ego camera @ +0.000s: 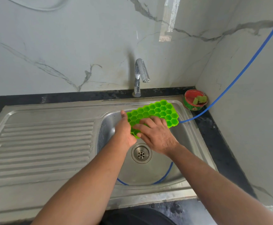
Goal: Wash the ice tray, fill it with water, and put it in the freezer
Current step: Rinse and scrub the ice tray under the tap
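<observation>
Over the steel sink [148, 174], below the closed tap [139, 75], the green ice tray [156, 111] is held tilted. The left hand [124, 132] grips its near edge, thumb curled on top. The right hand [156, 135] rests on it, fingers [146, 123] spread flat across the cells. A blue hose [239, 75] runs into the basin.

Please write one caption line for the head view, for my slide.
Left hand holds green ice tray over sink; right hand rubs it.
</observation>
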Demonstrator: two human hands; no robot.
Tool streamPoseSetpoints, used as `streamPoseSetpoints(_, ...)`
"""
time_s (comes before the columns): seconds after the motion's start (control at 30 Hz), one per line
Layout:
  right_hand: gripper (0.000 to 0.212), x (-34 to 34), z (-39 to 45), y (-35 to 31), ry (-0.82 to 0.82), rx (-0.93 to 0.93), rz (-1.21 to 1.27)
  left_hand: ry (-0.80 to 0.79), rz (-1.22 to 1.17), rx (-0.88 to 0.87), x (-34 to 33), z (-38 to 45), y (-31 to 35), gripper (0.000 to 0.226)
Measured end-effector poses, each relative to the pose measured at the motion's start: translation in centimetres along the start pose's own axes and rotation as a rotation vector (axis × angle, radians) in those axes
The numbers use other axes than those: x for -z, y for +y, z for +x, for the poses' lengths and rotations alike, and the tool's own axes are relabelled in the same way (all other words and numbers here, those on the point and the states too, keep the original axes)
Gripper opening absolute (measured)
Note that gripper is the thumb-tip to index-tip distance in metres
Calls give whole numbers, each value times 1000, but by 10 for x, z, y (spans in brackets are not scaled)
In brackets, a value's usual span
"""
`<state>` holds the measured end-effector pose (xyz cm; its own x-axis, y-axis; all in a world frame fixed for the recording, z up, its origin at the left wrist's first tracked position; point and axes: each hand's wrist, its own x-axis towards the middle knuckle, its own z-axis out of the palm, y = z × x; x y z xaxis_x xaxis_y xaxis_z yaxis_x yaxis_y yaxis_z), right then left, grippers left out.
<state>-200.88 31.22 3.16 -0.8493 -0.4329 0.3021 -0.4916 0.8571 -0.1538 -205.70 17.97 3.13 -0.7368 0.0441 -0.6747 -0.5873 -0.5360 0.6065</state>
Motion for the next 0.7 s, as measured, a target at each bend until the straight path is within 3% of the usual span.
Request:
streamPoseSetpoints(0.1,28,-4,-6,3,64,-70,107,28,-10,-19,6,12,6,70)
streamPoseSetpoints(0.23,37,-17,-4,-10,-55,-69,3,100,12,-49,12,21,8,64)
streamPoseSetpoints(0.37,28,-13,2,-8,-25,-270,-57,87,-13,-53,8,16,1,62)
streamPoseSetpoints(0.47,26,-14,1,-9,28,-189,-73,68,-21,-48,5,21,-1,58)
streamPoseSetpoints(0.6,25,-11,3,-7,33,-286,66,67,-23,-75,1,27,0,51)
streamPoseSetpoints(0.7,23,-12,2,-5,10,-244,173,63,-44,-76,2,31,-1,51)
